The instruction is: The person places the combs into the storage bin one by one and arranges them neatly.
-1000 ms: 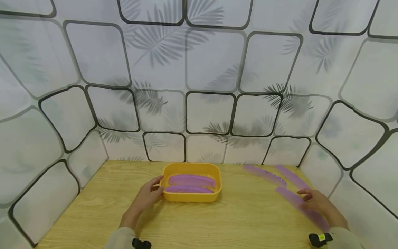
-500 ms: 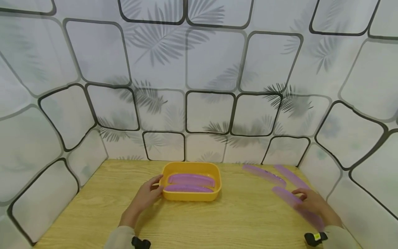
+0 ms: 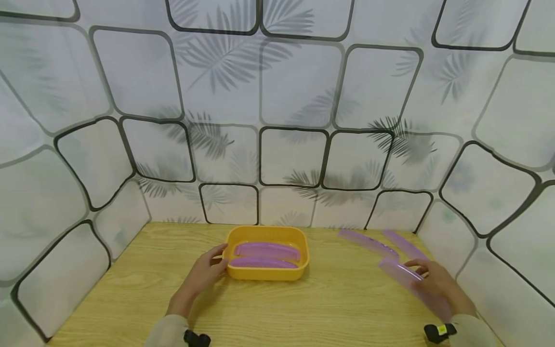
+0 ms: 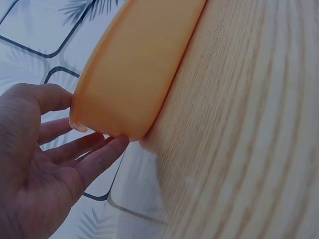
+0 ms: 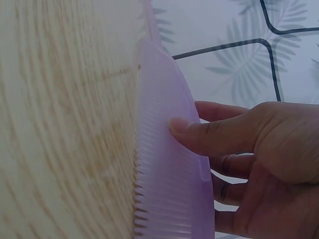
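"Right of the yellow tray [image 3: 268,274], what's lying in my way?"

"Two loose combs [image 3: 368,243], purple, one lying between the tray and the other. Also right of the tray, I'm watching the right hand [image 3: 439,282] pinching a held comb [image 3: 398,273], its teeth facing the table [image 3: 325,299]."

"And the left hand [image 3: 204,271]?"

"It's resting relaxed fingers against the tray's left end. Two inner combs [image 3: 266,250] are lying inside the tray."

"Surroundings?"

"Wood grain is running beneath the tray; patterned walls [image 3: 295,86] are rising behind and beside it, showing leaf prints."

"Writing?"

"Well right of the tray, a black wrist device [image 3: 433,334] is carrying a yellow patch [image 3: 442,330], too small for me to read."
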Demonstrator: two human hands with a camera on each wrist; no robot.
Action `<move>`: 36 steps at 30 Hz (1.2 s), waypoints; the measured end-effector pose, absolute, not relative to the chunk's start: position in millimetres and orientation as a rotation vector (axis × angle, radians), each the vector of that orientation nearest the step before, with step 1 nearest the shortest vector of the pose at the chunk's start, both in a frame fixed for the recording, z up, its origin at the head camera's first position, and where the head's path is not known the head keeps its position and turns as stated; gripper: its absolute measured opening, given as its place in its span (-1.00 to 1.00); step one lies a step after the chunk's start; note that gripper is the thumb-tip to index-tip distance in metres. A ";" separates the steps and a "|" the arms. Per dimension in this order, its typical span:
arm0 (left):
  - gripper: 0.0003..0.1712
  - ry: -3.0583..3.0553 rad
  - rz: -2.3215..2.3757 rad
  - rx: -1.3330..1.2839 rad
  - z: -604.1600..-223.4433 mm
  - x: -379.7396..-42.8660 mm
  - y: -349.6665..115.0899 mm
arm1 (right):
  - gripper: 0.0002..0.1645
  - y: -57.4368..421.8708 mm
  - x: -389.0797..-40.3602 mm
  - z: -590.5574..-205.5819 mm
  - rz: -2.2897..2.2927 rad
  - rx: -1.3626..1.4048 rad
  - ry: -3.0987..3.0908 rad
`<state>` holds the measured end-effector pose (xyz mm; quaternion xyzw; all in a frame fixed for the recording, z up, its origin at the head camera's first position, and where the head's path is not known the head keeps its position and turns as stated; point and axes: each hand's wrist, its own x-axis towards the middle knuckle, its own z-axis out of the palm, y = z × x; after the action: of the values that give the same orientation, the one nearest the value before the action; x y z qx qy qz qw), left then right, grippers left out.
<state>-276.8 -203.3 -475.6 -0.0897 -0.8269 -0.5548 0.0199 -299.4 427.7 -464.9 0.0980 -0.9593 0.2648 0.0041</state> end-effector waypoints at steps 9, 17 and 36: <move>-0.37 -2.569 -1.715 -0.292 -474.3 -275.6 -203.8 | -0.50 429.5 -303.6 -463.7 0.778 0.393 -2.900; -0.37 -2.578 -1.685 -0.296 -474.8 -275.7 -204.5 | -0.57 426.3 -301.2 -459.6 0.822 0.491 -2.895; -0.36 -2.545 -1.746 -0.315 -474.3 -273.6 -204.8 | -0.61 421.3 -298.0 -459.3 0.919 0.647 -2.841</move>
<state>-273.6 -204.8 -474.3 -0.1016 -0.8201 -0.5627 0.0195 -298.0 421.3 -459.3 0.2116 -0.9289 0.3007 0.0432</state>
